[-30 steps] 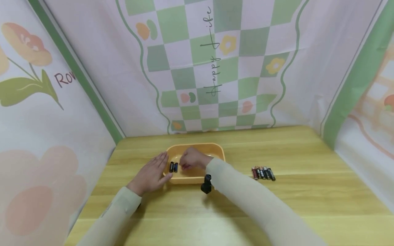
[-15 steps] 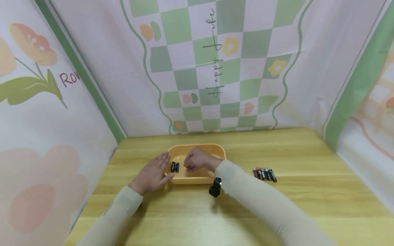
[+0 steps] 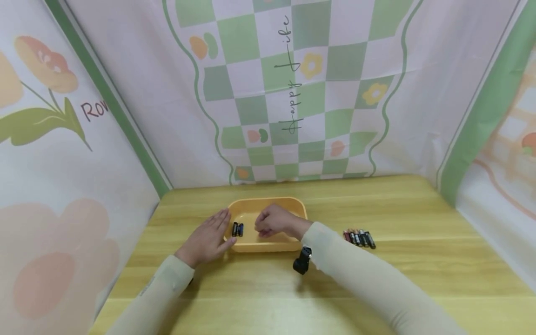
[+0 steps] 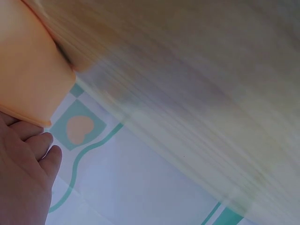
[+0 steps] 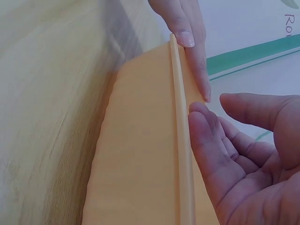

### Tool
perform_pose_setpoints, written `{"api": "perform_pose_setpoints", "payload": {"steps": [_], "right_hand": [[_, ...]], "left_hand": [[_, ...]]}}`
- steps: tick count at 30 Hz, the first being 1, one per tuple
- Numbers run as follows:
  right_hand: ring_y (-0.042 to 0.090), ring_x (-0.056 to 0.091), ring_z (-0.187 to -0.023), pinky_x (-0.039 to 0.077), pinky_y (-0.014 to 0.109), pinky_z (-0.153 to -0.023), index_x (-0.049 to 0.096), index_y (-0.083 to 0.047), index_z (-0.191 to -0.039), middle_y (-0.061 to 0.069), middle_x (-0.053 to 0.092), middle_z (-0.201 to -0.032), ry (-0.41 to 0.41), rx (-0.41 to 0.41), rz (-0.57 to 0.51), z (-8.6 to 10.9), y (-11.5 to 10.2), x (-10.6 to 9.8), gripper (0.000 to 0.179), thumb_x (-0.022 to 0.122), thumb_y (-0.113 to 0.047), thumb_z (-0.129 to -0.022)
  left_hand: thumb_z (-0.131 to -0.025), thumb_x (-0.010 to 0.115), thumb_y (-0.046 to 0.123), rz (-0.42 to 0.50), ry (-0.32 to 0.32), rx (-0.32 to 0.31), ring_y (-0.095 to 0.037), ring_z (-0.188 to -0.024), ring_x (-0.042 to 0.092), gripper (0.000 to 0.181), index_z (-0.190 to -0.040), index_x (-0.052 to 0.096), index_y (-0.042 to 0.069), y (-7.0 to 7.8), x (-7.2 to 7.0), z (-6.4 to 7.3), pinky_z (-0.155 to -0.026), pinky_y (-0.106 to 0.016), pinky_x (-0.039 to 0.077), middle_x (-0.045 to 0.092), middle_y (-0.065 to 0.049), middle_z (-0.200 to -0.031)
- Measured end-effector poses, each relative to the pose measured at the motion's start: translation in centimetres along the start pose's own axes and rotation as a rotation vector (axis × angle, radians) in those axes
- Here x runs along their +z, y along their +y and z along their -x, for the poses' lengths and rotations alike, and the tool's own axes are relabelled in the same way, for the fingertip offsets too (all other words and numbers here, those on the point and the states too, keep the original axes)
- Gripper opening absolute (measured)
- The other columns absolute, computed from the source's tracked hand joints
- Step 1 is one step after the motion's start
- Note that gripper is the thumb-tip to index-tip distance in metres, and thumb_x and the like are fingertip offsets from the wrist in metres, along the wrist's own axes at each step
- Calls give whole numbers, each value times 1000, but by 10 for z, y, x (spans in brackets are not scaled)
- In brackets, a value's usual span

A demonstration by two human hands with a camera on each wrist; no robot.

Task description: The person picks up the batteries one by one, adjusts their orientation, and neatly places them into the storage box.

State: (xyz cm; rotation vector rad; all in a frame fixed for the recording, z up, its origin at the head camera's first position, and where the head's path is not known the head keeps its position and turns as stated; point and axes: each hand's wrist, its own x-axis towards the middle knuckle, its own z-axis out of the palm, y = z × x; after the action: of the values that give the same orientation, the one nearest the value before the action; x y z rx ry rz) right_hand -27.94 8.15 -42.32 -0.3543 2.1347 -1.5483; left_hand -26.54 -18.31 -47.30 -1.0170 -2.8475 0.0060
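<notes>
An orange plastic tray stands on the table. Small dark batteries lie side by side inside it, near its left end. My left hand rests against the tray's left end with its fingers fairly straight; in the left wrist view the left hand's fingertips touch the rim. Over the tray's middle is my right hand, to the right of the batteries. In the right wrist view, the right hand's thumb stands apart from its loosely bent fingers, and nothing shows between them.
Several batteries lie in a row on the wooden table, right of the tray. A printed cloth hangs behind the table, with more at both sides. A small black camera sits at my right wrist.
My right hand has moved a little to the right inside the tray, away from the batteries there. The left hand stays at the tray's left end.
</notes>
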Motion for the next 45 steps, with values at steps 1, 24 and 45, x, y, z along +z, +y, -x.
{"api": "perform_pose_setpoints", "payload": {"steps": [1,24,45], "right_hand": [[30,69,-78,57,45,-79,66,12,-100,28,66,-100,0,-5,1,2,-1,-1,15,65,1,-89],[26,68,-77,58,42,-75,64,12,-104,27,65,-100,47,-29,-12,32,12,-44,18,64,0,-91],[37,67,-91,55,47,-83,59,13,-112,24,65,-99,110,-4,-60,60,28,-88,25,63,-3,-93]], "left_hand": [[-100,21,62,-1,-1,-2,-30,-146,12,84,-152,18,-4,0,0,0,-116,-41,16,12,-19,-159],[-102,25,58,14,17,12,-33,-145,15,81,-151,18,-6,2,-1,2,-116,-45,18,14,-21,-158],[-102,26,57,27,16,18,-34,-145,16,80,-151,17,-6,2,-1,1,-116,-43,16,13,-21,-158]]}}
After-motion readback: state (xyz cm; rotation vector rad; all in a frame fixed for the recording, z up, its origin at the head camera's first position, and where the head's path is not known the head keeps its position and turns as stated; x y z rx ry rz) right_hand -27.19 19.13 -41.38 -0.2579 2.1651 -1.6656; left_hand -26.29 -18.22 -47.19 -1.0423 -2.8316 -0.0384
